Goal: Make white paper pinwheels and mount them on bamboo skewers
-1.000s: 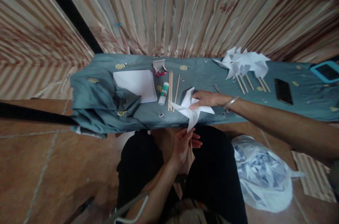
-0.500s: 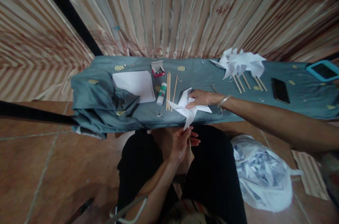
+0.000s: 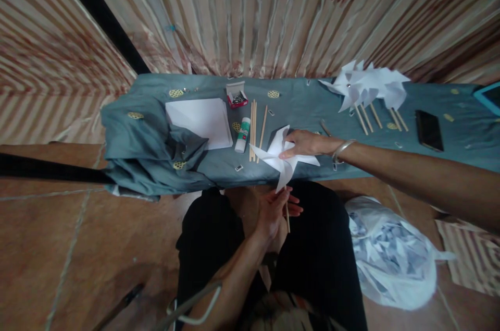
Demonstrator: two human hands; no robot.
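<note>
A white paper pinwheel (image 3: 287, 165) is held between my two hands at the near edge of the cloth-covered table. My right hand (image 3: 302, 144), with a bangle at its wrist, grips the pinwheel at its centre, thumb and fingers pinched on the paper. Below the edge, my left hand (image 3: 275, 208) pinches the wooden stick (image 3: 288, 216) that comes down from the pinwheel. Several loose sticks (image 3: 253, 130) lie just left of the pinwheel, beside a green and white glue stick (image 3: 242, 135).
Left on the table (image 3: 304, 107) lies a stack of white paper (image 3: 199, 120), with a small red box of metal pins (image 3: 237, 97) behind the glue. Finished pinwheels (image 3: 371, 86) and a phone (image 3: 428, 130) are at right. A plastic bag of paper scraps (image 3: 390, 253) stands on the floor.
The view has shifted slightly, so most things sit a little differently in the picture. Both hands keep the same hold on the pinwheel and its stick.
</note>
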